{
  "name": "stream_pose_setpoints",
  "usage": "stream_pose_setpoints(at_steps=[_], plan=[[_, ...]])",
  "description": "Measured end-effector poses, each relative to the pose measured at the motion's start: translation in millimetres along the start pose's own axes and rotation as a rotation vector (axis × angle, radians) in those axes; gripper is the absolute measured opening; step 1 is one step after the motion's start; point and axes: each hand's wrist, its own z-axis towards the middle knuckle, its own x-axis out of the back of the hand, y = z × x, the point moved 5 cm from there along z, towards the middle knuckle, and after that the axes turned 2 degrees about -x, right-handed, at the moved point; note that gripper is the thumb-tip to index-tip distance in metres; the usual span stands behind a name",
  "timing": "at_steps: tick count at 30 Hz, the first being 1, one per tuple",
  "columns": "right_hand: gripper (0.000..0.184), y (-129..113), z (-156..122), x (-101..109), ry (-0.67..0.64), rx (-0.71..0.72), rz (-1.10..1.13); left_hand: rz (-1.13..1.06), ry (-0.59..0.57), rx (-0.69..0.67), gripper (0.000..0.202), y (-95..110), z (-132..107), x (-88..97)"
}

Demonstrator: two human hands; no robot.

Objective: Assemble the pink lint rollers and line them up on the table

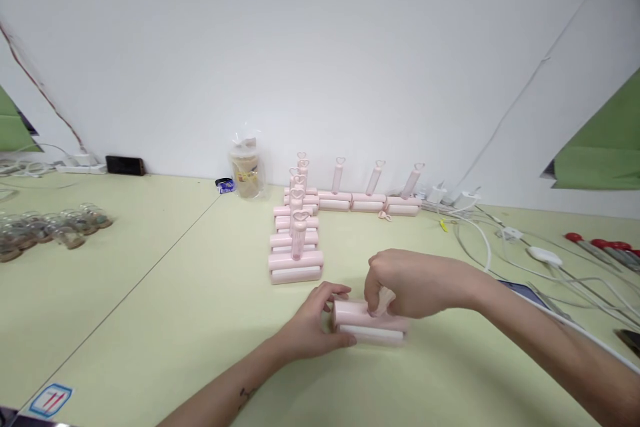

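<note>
A pink lint roller [367,323] lies flat on the pale green table [165,320] in front of me. My left hand [315,323] grips its left end, fingers wrapped round it. My right hand [407,283] is curled over its top, fingers pinched on the roller's middle; what they pinch is hidden. Behind it stand finished pink lint rollers with heart-topped handles: a column [296,247] running away from me and a row [367,197] along the wall.
A plastic jar with a bag [246,170] stands by the wall. Small glass jars [50,227] cluster at left. White cables and chargers [500,233] sprawl at right, with red-handled tools [607,247]. A black device [125,165] lies far left.
</note>
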Motion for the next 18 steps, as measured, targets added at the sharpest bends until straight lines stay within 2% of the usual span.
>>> stream_pose_setpoints(at_steps=[3, 8, 11, 15, 18], plan=[[0.041, 5, -4, -2, 0.024, -0.030, 0.072, -0.001, 0.002, -0.002, 0.061, -1, -1, -0.4], [0.025, 4, -16, 5, 0.152, -0.072, 0.022, -0.011, -0.024, -0.012, 0.062, 2, -1, 0.4], [0.027, 11, -23, 5, 0.222, -0.126, 0.198, -0.016, -0.031, -0.019, 0.063, 2, -1, 0.9], [0.014, 25, -27, -7, 0.435, -0.193, 0.412, -0.008, -0.028, -0.041, 0.063, 0, -1, 0.6], [0.016, 30, -26, -26, 0.652, -0.151, 0.650, -0.001, -0.030, -0.063, 0.062, 0, -1, 0.4]])
